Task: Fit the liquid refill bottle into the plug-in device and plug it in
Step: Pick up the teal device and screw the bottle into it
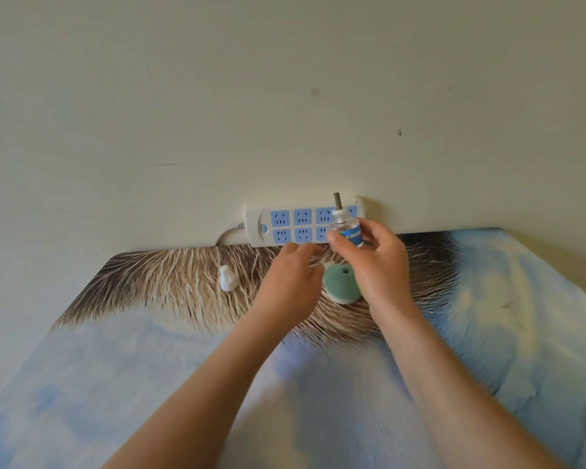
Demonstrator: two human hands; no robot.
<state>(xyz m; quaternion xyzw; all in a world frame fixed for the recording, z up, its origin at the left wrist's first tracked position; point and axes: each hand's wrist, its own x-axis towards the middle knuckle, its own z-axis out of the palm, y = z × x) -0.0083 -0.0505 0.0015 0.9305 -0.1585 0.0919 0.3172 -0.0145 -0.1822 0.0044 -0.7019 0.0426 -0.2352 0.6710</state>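
My right hand point(374, 265) holds the clear refill bottle point(345, 228) upright by its blue label, its grey wick pointing up in front of the power strip. The green and white plug-in device point(340, 286) lies on the printed cloth just below the bottle. My left hand point(293, 279) hovers to the left of the device, fingers loosely curled toward it and holding nothing that I can see. A small white cap point(227, 278) stands on the cloth farther left.
A white power strip point(254, 225) with blue sockets leans against the cream wall point(285, 96) at the back edge of the surface, its cord leaving to the left. The cloth point(149, 384) shows a fur and blue print.
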